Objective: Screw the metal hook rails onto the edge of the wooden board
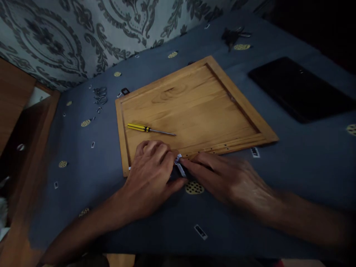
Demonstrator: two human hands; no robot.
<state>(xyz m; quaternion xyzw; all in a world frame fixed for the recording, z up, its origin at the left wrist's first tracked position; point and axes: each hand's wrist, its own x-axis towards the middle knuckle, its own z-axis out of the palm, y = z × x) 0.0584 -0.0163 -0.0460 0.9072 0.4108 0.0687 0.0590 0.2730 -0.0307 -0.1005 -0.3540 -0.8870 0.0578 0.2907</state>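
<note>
A framed wooden panel (pixel 178 100) lies on the blue patterned cloth. At its near edge is a small shiny metal bracket (pixel 180 168), between my two hands. My left hand (pixel 151 174) is closed, its fingers curled over the panel's edge and its thumb low beside the bracket. From the other side, my right hand (pixel 230 178) meets the bracket's upper end with closed fingertips; its thumb is hidden. A screwdriver (pixel 139 127) with a yellow and black handle rests on the panel, just beyond my left hand. Small dark holes run along the near rail.
Several small metal parts (pixel 100 95) lie on the cloth (pixel 111 207) at the left. A dark flat tablet-like slab (pixel 300 89) is at the right. Behind the panel sits a dark tool (pixel 232 37), its kind unclear. Wooden furniture (pixel 36 167) borders the left side.
</note>
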